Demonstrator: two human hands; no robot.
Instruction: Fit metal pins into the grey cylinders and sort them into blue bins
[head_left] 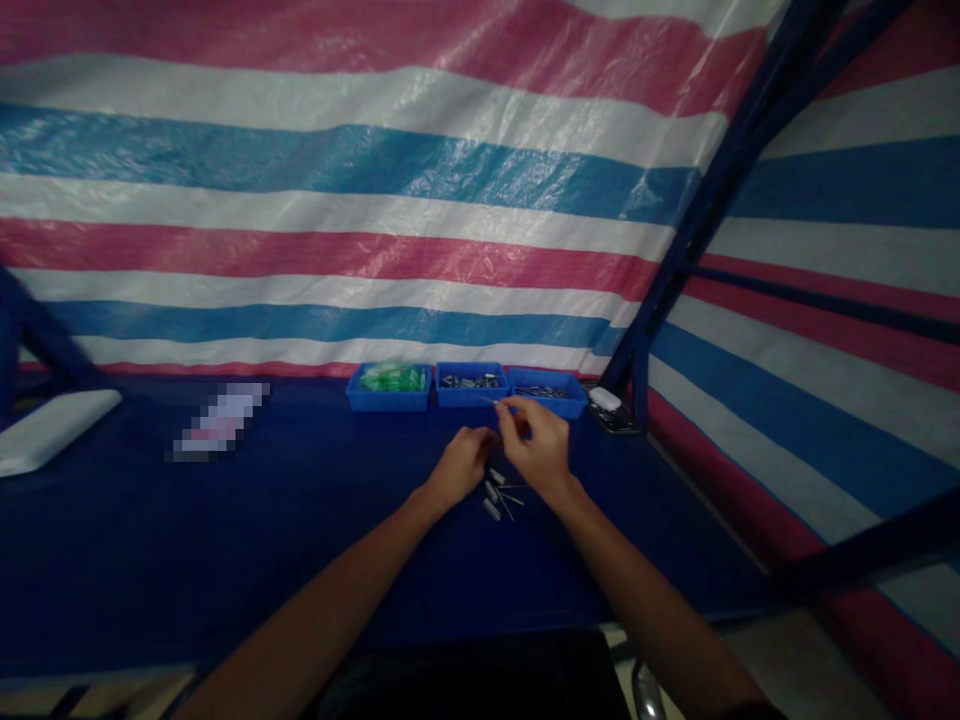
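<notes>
My right hand [538, 440] is raised over the dark blue table, pinching a thin metal rod [487, 401] whose tip points left. Beside it, my left hand [466, 465] is low over the table with its fingers curled together; whatever they hold, if anything, is hidden. Close below both hands lies a small loose group of thin metal rods [511, 496] and short silvery cylinders [491, 509]. Behind the hands stand a blue bin of small metal parts [472, 381] and a blue bin of thin metal rods [541, 391].
A third blue bin [390, 401] holds green and clear plastic pieces. At the right stands a white case on a dark phone-like object [621, 420], by a blue metal frame post [641, 340]. A white flat object [56, 428] and a blurred-out sheet [221, 418] lie left.
</notes>
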